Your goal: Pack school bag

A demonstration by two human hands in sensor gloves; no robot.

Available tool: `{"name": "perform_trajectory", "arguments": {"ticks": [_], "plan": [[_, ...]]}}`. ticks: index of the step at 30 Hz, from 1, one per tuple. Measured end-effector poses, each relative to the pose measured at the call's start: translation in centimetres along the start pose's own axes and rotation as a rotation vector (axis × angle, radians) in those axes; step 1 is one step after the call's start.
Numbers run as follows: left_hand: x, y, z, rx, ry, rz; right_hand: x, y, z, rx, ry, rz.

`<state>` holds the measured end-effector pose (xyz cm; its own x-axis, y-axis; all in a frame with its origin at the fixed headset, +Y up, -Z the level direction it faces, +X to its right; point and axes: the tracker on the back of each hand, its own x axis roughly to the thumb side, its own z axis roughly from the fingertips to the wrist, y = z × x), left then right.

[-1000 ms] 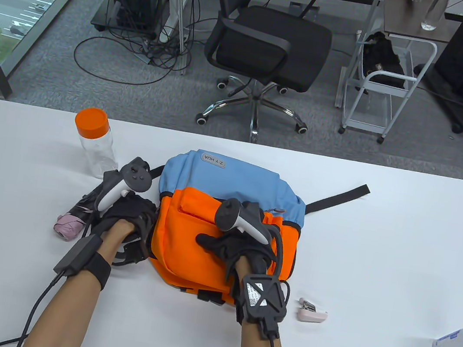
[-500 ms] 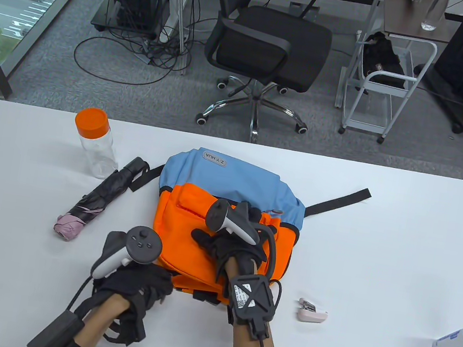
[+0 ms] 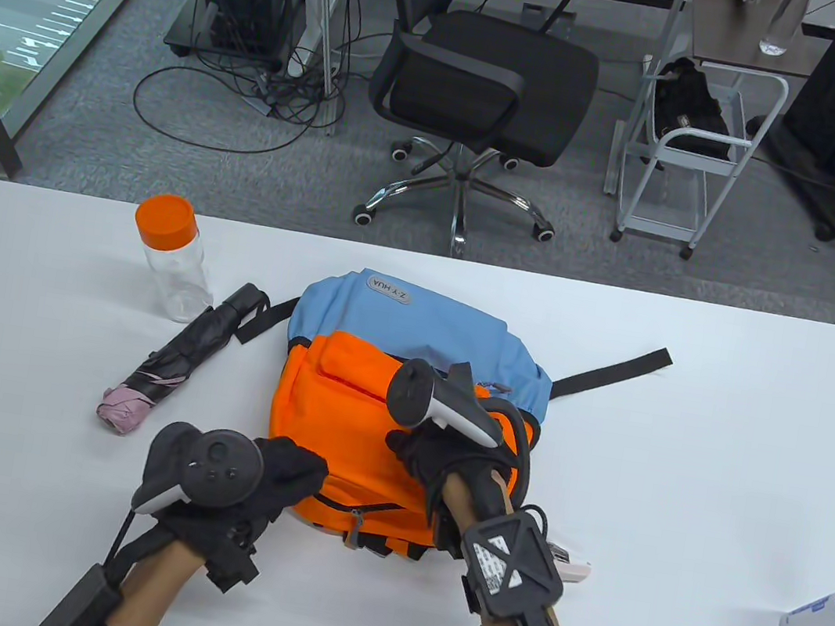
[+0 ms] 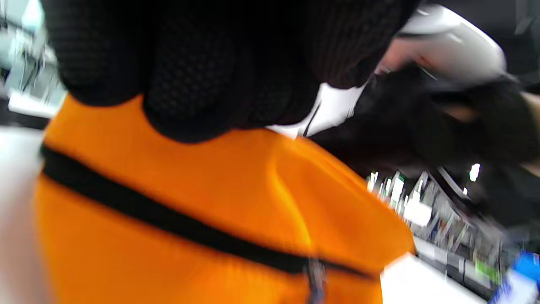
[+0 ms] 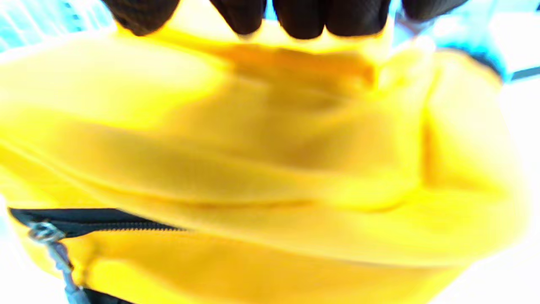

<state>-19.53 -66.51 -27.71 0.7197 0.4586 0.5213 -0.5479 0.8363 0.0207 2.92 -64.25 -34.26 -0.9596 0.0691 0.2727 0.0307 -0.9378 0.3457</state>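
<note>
A blue and orange backpack (image 3: 412,344) lies flat in the middle of the white table (image 3: 720,456). My left hand (image 3: 294,468) holds the bag's near left corner, and its fingers (image 4: 202,84) hang over the orange fabric in the blurred left wrist view. My right hand (image 3: 418,448) rests on the orange front pocket, its fingertips (image 5: 299,17) pressing the fabric. A black zipper with a metal pull (image 3: 355,515) runs along the bag's near edge; the pull also shows in the right wrist view (image 5: 46,236).
A folded black and pink umbrella (image 3: 172,361) lies left of the bag, beside a clear bottle with an orange cap (image 3: 172,258). A pink stapler (image 3: 575,569) is partly hidden behind my right wrist. A white bottle with a blue cap (image 3: 830,612) lies at far right.
My left hand left the umbrella, came back to the near side and took the bag's near left corner. The bag's near edge rose, showing the zipper. My right hand stayed on the pocket.
</note>
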Motion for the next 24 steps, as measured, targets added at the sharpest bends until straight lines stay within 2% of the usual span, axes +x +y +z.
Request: {"name": "perform_trajectory", "arguments": {"ticks": [1,2,3,5,7,9,10,12,14,15,17,18,20,22,24], "plan": [[0.1,-0.3,0.0,0.016,-0.042,-0.045,0.5,-0.4,2.0,-0.048,-0.017,0.044],[0.3,-0.6,-0.1,-0.007,-0.069,-0.086,0.8,-0.4,3.0,-0.061,-0.032,0.060],[0.6,-1.5,-0.4,-0.092,-0.093,-0.145,1.4,0.0,4.9,-0.062,-0.071,0.072],[0.8,-3.2,-0.7,-0.227,-0.065,-0.305,2.6,1.5,7.2,0.001,-0.110,0.014],[0.8,-3.9,-1.1,-0.146,-0.076,-0.414,3.7,3.4,8.3,0.024,-0.093,-0.038],[0.4,-3.6,-1.5,-0.013,-0.010,-0.302,4.7,5.5,8.2,-0.020,-0.002,-0.050],[0.1,-3.3,-1.6,-0.023,0.069,-0.202,5.0,6.2,8.0,-0.053,0.037,-0.030],[-0.1,-2.9,-1.5,0.009,0.118,-0.072,5.8,7.2,7.2,-0.174,0.111,0.042],[0.1,-2.7,-1.4,0.010,0.131,-0.040,6.6,7.8,6.0,-0.304,0.191,0.213],[0.4,-2.7,-1.4,0.018,0.133,-0.024,7.0,8.2,5.6,-0.323,0.214,0.290],[0.9,-2.6,-1.4,0.021,0.110,0.005,7.6,9.2,4.6,-0.349,0.212,0.459],[1.0,-2.7,-1.4,0.019,0.101,0.008,7.6,9.4,4.4,-0.375,0.202,0.481],[1.1,-3.0,-1.3,-0.011,0.082,-0.025,6.9,9.8,4.2,-0.396,0.169,0.355],[0.9,-3.1,-1.2,-0.015,0.085,-0.034,6.2,9.5,4.3,-0.395,0.170,0.305],[1.0,-3.2,-1.2,-0.049,0.066,-0.080,5.2,8.9,5.3,-0.278,0.188,0.321]]}}
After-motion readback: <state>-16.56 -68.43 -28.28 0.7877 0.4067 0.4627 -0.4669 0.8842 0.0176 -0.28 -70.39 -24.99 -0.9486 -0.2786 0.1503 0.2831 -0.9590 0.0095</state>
